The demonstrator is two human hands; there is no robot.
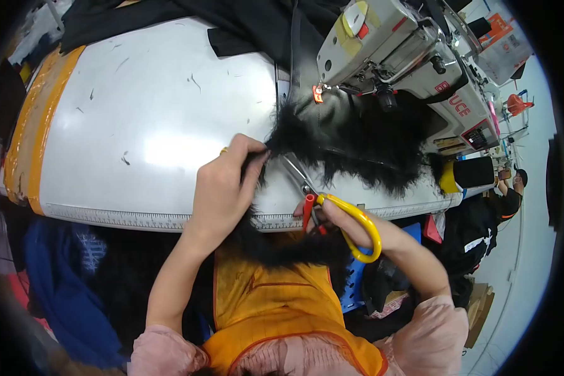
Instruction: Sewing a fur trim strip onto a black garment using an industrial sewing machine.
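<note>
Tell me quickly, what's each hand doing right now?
Left hand: closed, pinching black fur.
Right hand: holding yellow-and-red-handled scissors, thumb through the yellow loop.

L hand [222, 188] over there's pinching blk furry fabric [370, 147] on wht table [125, 113]; R hand [343, 220] has yel-handled scissors [323, 199], blades near fur. Sewing mach. [382, 37] beside it.

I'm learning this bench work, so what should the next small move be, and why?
Perhaps one short, careful snip with the scissors: the left hand pinches the black fur, and the right hand holds them pointing toward that pinch.
</note>
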